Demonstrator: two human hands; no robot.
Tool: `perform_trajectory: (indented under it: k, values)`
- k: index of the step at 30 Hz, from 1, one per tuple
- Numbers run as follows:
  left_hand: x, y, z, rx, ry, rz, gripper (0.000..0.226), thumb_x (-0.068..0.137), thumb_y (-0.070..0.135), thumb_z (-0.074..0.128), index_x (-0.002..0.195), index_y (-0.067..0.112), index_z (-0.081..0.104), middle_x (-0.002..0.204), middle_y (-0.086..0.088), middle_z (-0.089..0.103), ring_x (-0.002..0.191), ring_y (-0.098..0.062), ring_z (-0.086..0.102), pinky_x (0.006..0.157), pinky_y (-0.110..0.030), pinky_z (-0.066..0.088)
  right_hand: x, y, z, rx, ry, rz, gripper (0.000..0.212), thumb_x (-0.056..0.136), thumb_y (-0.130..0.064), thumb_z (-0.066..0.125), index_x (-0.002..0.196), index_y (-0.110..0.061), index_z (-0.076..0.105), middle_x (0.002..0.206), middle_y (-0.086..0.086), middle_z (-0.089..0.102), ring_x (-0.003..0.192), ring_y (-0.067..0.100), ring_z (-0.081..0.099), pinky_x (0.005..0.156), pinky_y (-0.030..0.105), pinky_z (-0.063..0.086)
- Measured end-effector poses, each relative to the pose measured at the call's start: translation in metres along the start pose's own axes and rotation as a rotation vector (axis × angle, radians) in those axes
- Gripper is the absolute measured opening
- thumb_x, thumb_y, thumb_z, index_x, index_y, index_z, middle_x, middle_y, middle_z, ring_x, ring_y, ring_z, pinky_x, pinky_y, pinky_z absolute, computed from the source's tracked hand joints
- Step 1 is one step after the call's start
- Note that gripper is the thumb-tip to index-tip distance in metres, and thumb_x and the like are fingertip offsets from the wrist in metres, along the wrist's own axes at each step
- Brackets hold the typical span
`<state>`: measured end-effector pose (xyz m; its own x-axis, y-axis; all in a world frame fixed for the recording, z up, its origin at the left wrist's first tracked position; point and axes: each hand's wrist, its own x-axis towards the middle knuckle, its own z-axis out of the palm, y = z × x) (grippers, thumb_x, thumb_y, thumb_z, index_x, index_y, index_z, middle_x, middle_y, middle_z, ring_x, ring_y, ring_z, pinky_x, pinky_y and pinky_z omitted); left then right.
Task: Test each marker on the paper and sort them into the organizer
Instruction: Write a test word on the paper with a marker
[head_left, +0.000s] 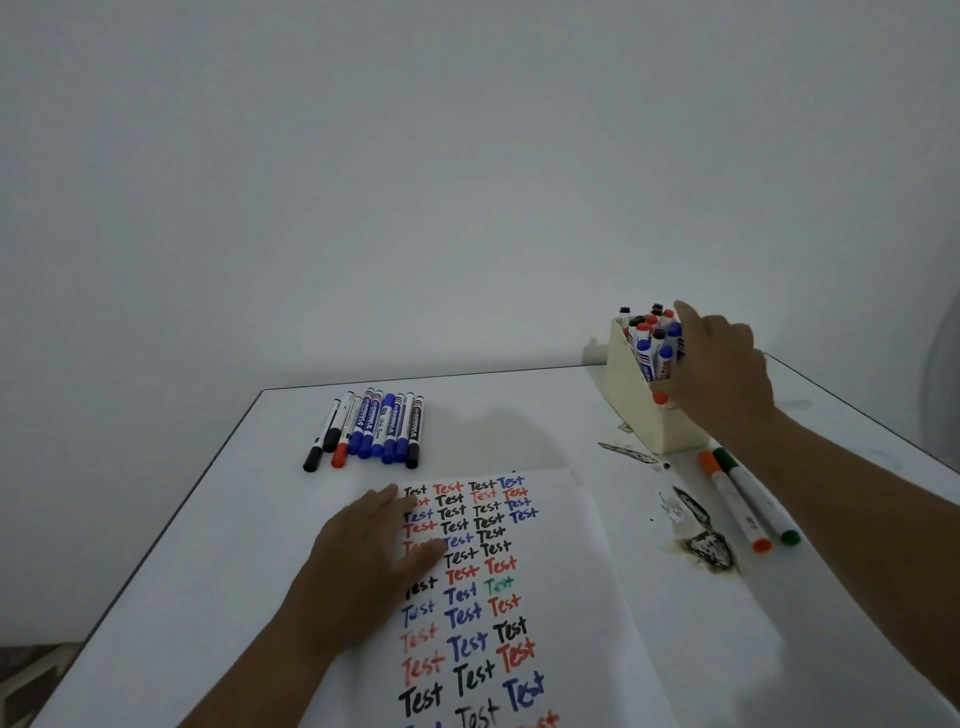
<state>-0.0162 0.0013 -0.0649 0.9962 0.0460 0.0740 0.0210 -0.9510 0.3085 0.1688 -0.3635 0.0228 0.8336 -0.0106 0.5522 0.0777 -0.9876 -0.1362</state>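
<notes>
My left hand (363, 561) lies flat on the white paper (571, 540), fingers straight, pressing down its left side. The sheet is covered with rows of the word "Test" in black, red, blue and green. My right hand (727, 374) reaches over the cream organizer (631, 400) at the back right, its back toward the camera and one finger pointing up. Several capped markers (652, 343) stand in the organizer. A red cap (660, 398) shows at its lower front edge beside my thumb. My fingers are hidden, so a grip cannot be made out.
A row of several black, red and blue markers (371, 428) lies at the table's back left. An orange marker (732, 501) and a green marker (756, 496) lie right of the paper. Dark ink stains (701, 540) mark the table between them and the sheet.
</notes>
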Motion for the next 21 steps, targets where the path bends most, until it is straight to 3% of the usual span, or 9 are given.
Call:
perform_trajectory:
  k: [3,6,9,11,13,16,18,21]
  values:
    - [0.0,0.004,-0.004,-0.114,0.06,-0.018,0.076,0.083,0.076,0.042,0.145,0.031,0.037,0.151,0.011,0.038,0.13,-0.006,0.039,0.107,-0.028,0.03,-0.015,-0.026,-0.005,-0.058,0.287,-0.169,0.062,0.082,-0.01,0.062,0.142,-0.016,0.047,0.132,0.015,0.051,0.115,0.039,0.049,0.08,0.052,0.045]
    - [0.003,0.0,-0.008,-0.276,0.107,-0.092,0.067,0.086,0.068,0.05,0.141,0.032,0.041,0.149,0.011,0.04,0.132,-0.009,0.04,0.109,-0.034,0.034,-0.04,-0.065,-0.016,-0.016,0.333,-0.35,0.059,0.079,-0.012,0.057,0.138,-0.019,0.054,0.141,0.009,0.049,0.127,0.036,0.046,0.087,0.052,0.039]
    - [0.01,-0.004,-0.011,-0.35,0.158,-0.168,0.053,0.09,0.054,0.056,0.137,0.03,0.047,0.141,0.007,0.047,0.124,-0.01,0.047,0.105,-0.034,0.041,-0.074,-0.1,-0.02,0.162,0.136,-0.543,0.056,0.085,-0.019,0.065,0.14,-0.021,0.053,0.145,0.009,0.048,0.134,0.031,0.043,0.099,0.055,0.044]
    - [0.015,-0.008,-0.015,-0.426,0.234,-0.237,0.044,0.092,0.046,0.058,0.132,0.029,0.053,0.132,0.006,0.053,0.111,-0.008,0.054,0.096,-0.032,0.048,-0.102,-0.12,-0.016,0.237,-0.109,-0.658,0.058,0.091,-0.034,0.064,0.145,-0.027,0.044,0.153,0.007,0.041,0.142,0.027,0.037,0.108,0.053,0.043]
    - [0.022,-0.017,-0.02,-0.398,0.342,-0.291,0.034,0.094,0.04,0.058,0.126,0.029,0.056,0.126,0.007,0.054,0.104,-0.007,0.055,0.092,-0.03,0.049,-0.124,-0.136,-0.012,0.251,-0.389,-0.663,0.063,0.096,-0.054,0.054,0.152,-0.039,0.029,0.165,0.0,0.022,0.153,0.024,0.017,0.122,0.052,0.024]
    - [0.034,-0.037,-0.032,-0.344,0.514,-0.335,0.022,0.094,0.032,0.058,0.114,0.022,0.063,0.115,0.003,0.058,0.096,-0.007,0.055,0.085,-0.027,0.047,-0.145,-0.148,-0.003,0.222,-0.633,-0.636,0.074,0.092,-0.076,0.034,0.156,-0.047,0.009,0.169,-0.009,-0.007,0.155,0.018,-0.013,0.124,0.053,-0.002]
    - [0.042,-0.052,-0.042,-0.302,0.556,-0.351,0.024,0.095,0.03,0.057,0.114,0.017,0.063,0.112,-0.001,0.059,0.096,-0.011,0.054,0.082,-0.024,0.041,-0.154,-0.148,0.005,0.214,-0.722,-0.633,0.079,0.088,-0.084,0.023,0.156,-0.049,0.0,0.167,-0.01,-0.015,0.153,0.017,-0.021,0.122,0.056,-0.009]
    - [0.052,-0.072,-0.05,-0.173,0.502,-0.363,0.034,0.092,0.037,0.06,0.118,0.016,0.063,0.115,-0.003,0.06,0.105,-0.017,0.055,0.083,-0.025,0.038,-0.161,-0.149,0.015,0.17,-0.791,-0.65,0.083,0.083,-0.089,0.011,0.155,-0.05,-0.006,0.167,-0.007,-0.015,0.153,0.02,-0.019,0.121,0.059,-0.012]
